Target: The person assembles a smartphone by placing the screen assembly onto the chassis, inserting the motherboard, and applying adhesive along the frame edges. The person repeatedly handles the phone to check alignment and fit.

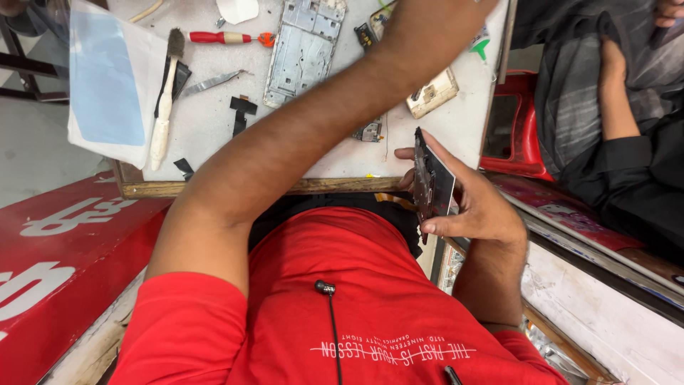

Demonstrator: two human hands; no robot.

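We hold the phone panel (431, 187) edgewise at the bench's (335, 167) near edge, right hand (479, 207) fingers pinching its rims (thin, stiff, fragile). Left hand out of frame; we cannot tell its fingers.

A small phone-repair workshop: the white worktop (214, 121) is strewn with a red-handled screwdriver (228, 37), tweezers (212, 83), a dusting brush (165, 100), a bare metal phone frame (303, 46) and loose parts, and red counters (64, 264) crowd alongside.
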